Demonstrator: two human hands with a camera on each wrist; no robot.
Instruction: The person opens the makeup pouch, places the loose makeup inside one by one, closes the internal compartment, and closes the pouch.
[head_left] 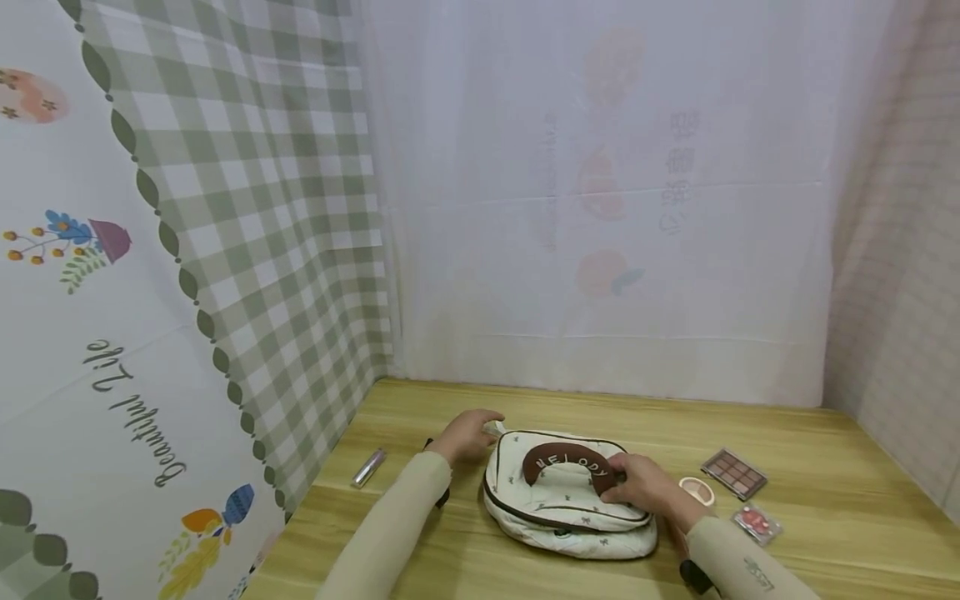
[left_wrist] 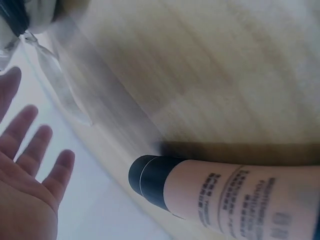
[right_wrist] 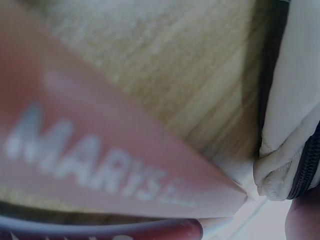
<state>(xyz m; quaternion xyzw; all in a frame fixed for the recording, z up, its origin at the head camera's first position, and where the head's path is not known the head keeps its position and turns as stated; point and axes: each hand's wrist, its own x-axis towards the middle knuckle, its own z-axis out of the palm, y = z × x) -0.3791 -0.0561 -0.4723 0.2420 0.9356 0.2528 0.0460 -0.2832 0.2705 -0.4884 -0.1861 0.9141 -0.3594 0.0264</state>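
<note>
A white cosmetic bag (head_left: 570, 542) with a dark zip and small bow prints lies on the wooden table. On its top is a curved brown handle (head_left: 558, 452) lettered MELODY. At the handle's right end, my right hand (head_left: 648, 483) pinches it between thumb and fingers. My left hand (head_left: 468, 433) is by the bag's left end, near a pale tab (head_left: 495, 428). Its fingers (left_wrist: 37, 145) are spread and loosely bent in the left wrist view. Below that hand lies a pink tube with a black cap (left_wrist: 240, 195).
Left of the bag lies a lipstick (head_left: 368, 468). To the right are a round compact (head_left: 697, 491), an eyeshadow palette (head_left: 734, 473) and a small red-and-clear case (head_left: 757, 523). A pink MARYS tube (right_wrist: 125, 160) and a dark red item (right_wrist: 160, 230) lie beside the bag.
</note>
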